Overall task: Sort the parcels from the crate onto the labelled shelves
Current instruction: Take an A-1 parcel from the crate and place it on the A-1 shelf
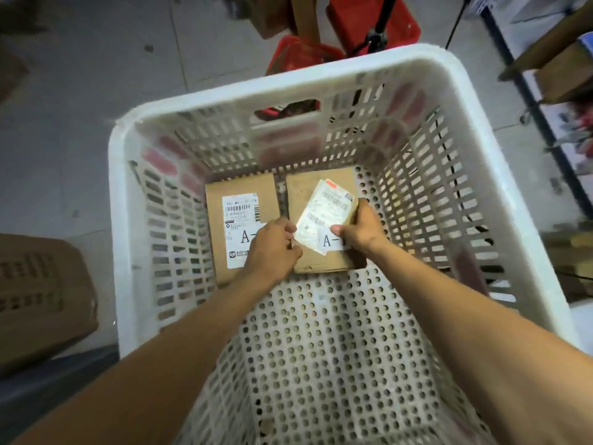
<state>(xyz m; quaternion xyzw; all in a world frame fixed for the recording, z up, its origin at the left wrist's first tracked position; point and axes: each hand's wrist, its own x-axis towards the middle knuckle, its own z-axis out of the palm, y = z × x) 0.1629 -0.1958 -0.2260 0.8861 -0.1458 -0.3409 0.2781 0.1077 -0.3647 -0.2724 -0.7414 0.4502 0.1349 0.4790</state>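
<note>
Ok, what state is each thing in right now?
Crate: upright, two parcels inside at the far wall.
Left parcel: lying flat, label up.
Right parcel: label up and crumpled, held at both sides.
Left grip: curled on right parcel's left edge.
Right grip: curled on its right edge.

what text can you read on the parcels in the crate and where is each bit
"A-" on the white shipping label of the left parcel; rest hidden under the left hand.
"A-" on the white sticker of the right parcel; rest hidden under the right hand.
Fine print and barcodes on the shipping label and on the crumpled label: too blurred to read.
</note>
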